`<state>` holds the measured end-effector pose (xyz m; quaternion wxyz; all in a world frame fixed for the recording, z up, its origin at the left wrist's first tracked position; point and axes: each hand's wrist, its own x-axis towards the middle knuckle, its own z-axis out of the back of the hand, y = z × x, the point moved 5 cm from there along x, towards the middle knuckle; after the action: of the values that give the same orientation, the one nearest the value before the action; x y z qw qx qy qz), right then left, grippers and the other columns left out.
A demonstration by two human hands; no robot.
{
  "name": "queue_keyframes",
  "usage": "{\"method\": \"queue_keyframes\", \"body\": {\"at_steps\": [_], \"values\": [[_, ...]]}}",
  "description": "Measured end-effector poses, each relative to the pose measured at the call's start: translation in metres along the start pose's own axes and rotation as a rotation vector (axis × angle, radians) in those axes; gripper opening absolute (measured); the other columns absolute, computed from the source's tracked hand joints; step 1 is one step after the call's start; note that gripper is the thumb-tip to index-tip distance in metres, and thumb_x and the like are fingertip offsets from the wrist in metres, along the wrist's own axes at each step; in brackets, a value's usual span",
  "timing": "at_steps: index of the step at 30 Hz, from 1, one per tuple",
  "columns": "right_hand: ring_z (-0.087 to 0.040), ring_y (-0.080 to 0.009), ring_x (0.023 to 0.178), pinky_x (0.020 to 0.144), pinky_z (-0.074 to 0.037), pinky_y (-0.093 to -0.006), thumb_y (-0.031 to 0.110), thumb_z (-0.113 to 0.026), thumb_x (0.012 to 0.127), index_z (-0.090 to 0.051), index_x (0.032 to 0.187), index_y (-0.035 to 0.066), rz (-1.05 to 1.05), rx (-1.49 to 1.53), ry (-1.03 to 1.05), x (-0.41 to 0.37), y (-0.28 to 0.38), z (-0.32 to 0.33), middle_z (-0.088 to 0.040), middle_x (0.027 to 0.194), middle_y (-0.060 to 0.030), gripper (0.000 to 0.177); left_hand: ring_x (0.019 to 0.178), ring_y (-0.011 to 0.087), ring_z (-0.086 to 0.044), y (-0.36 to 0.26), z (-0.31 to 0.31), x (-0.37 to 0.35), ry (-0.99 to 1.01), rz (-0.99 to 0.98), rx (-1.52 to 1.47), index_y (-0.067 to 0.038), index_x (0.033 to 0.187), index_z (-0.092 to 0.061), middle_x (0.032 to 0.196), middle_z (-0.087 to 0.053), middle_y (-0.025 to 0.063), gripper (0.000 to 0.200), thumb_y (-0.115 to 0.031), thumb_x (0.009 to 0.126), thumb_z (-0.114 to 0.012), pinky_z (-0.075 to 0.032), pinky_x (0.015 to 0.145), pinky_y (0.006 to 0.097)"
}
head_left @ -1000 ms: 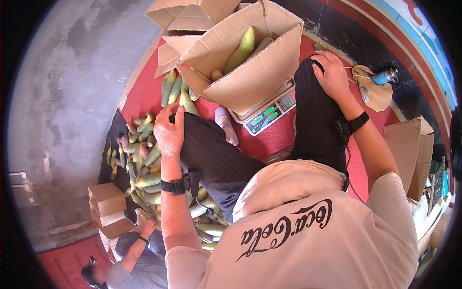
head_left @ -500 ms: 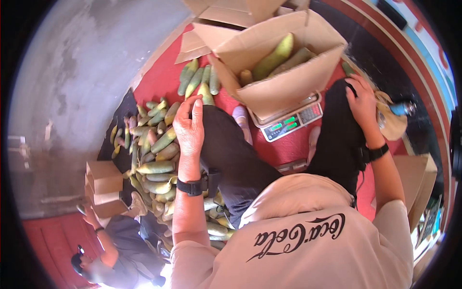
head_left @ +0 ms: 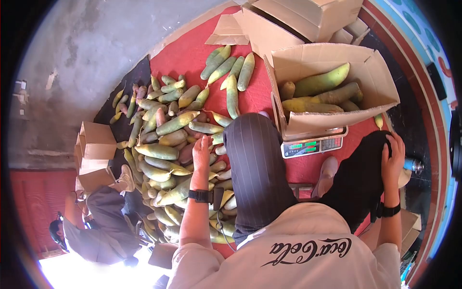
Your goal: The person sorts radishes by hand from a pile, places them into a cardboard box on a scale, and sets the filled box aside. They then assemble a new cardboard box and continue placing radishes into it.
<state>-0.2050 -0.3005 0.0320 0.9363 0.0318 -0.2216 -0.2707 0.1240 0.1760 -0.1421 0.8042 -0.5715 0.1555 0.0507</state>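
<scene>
My left hand (head_left: 201, 151) reaches down at the pile of green radishes (head_left: 159, 151), its fingers foreshortened and mostly hidden from above. Radishes lie right around the fingertips, and one with a pale end (head_left: 205, 127) sits just beyond them. On my right knee rests my right hand (head_left: 395, 156), fingers apart and holding nothing. An open cardboard box (head_left: 337, 120) stands in front of me on a digital scale (head_left: 308, 148) with lit green figures. Several large green radishes (head_left: 322, 82) lie inside the box.
A few radishes (head_left: 232, 96) lie apart on the red floor covering (head_left: 192, 53). More cardboard boxes (head_left: 298, 19) stand behind the filled one. At the left a person (head_left: 101, 226) crouches beside small cartons (head_left: 98, 139). A bottle (head_left: 413, 165) is right of my knee.
My left hand has come off my left knee and gone down to the radish pile. My right hand stays on the right knee. The view has swung left, showing more of the pile.
</scene>
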Motion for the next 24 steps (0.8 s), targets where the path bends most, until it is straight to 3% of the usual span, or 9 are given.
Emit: {"method": "queue_keyframes", "body": {"at_steps": [5, 9, 11, 15, 19, 20, 21, 24], "values": [[-0.05, -0.0356, 0.113, 0.098, -0.038, -0.0419, 0.001, -0.054, 0.082, -0.058, 0.107, 0.0, 0.031, -0.026, 0.046, 0.006, 0.007, 0.0, -0.054, 0.12, -0.0175, 0.025, 0.096, 0.0185, -0.062, 0.019, -0.012, 0.049, 0.043, 0.042, 0.127, -0.004, 0.108, -0.062, 0.101, -0.066, 0.0067, 0.04, -0.038, 0.092, -0.049, -0.045, 0.078, 0.0317], [-0.05, -0.0355, 0.114, 0.098, -0.038, -0.0406, 0.004, -0.05, 0.086, -0.057, 0.107, 0.0, 0.042, -0.079, 0.095, 0.014, 0.015, 0.003, -0.054, 0.12, -0.0168, 0.023, 0.088, 0.0161, -0.06, 0.024, -0.031, 0.102, 0.035, -0.024, 0.209, -0.002, 0.104, -0.063, 0.095, -0.066, 0.0065, 0.039, -0.036, 0.09, -0.051, -0.046, 0.072, 0.0304], [-0.05, -0.0352, 0.113, 0.099, -0.037, -0.041, 0.004, -0.049, 0.085, -0.057, 0.108, 0.0, 0.019, -0.102, 0.134, 0.015, 0.015, 0.001, -0.054, 0.12, -0.017, 0.024, 0.093, 0.0287, -0.062, 0.018, -0.041, 0.124, 0.058, -0.056, 0.353, 0.002, 0.102, -0.063, 0.097, -0.066, 0.0165, 0.038, -0.032, 0.089, -0.053, -0.045, 0.084, 0.0366], [-0.049, -0.0355, 0.113, 0.1, -0.036, -0.041, 0.004, -0.048, 0.085, -0.056, 0.108, 0.0, -0.043, -0.119, 0.183, 0.017, 0.008, 0.0, -0.054, 0.119, -0.0173, 0.024, 0.099, 0.0308, -0.061, 0.044, -0.071, 0.164, 0.111, -0.004, 0.324, 0.0, 0.103, -0.064, 0.103, -0.065, 0.0185, 0.04, -0.035, 0.086, -0.055, -0.045, 0.087, 0.0369], [-0.048, -0.037, 0.113, 0.1, -0.035, -0.0436, 0.005, -0.049, 0.085, -0.057, 0.104, -0.002, -0.066, -0.17, 0.204, 0.016, 0.001, 0.004, -0.055, 0.119, -0.0181, 0.022, 0.109, 0.034, -0.057, 0.085, -0.105, 0.199, 0.105, 0.007, 0.531, 0.0, 0.12, -0.054, 0.115, -0.06, 0.0214, 0.056, -0.037, 0.08, -0.062, -0.044, 0.093, 0.0391], [-0.048, -0.037, 0.113, 0.101, -0.034, -0.0438, 0.006, -0.049, 0.085, -0.057, 0.104, -0.001, -0.086, -0.176, 0.213, 0.017, 0.001, 0.005, -0.055, 0.119, -0.018, 0.022, 0.116, 0.0357, -0.052, 0.085, -0.111, 0.204, 0.184, 0.101, 0.63, 0.001, 0.128, -0.046, 0.125, -0.054, 0.0236, 0.067, -0.038, 0.077, -0.065, -0.042, 0.097, 0.0394], [-0.048, -0.037, 0.113, 0.101, -0.034, -0.0438, 0.006, -0.049, 0.085, -0.057, 0.104, -0.001, -0.092, -0.189, 0.22, 0.019, 0.002, 0.005, -0.055, 0.119, -0.018, 0.022, 0.116, 0.0357, -0.052, 0.089, -0.118, 0.209, 0.2, 0.104, 0.627, 0.001, 0.128, -0.046, 0.125, -0.054, 0.0236, 0.067, -0.038, 0.077, -0.065, -0.042, 0.097, 0.0394], [-0.047, -0.0362, 0.114, 0.101, -0.033, -0.0436, 0.007, -0.048, 0.085, -0.056, 0.103, -0.001, -0.149, -0.208, 0.239, 0.016, 0.0, 0.012, -0.055, 0.118, -0.0177, 0.021, 0.124, 0.0347, -0.045, 0.125, -0.137, 0.227, 0.169, 0.079, 0.766, 0.003, 0.139, -0.027, 0.133, -0.045, 0.0239, 0.09, -0.04, 0.073, -0.071, -0.038, 0.102, 0.0391]]}}
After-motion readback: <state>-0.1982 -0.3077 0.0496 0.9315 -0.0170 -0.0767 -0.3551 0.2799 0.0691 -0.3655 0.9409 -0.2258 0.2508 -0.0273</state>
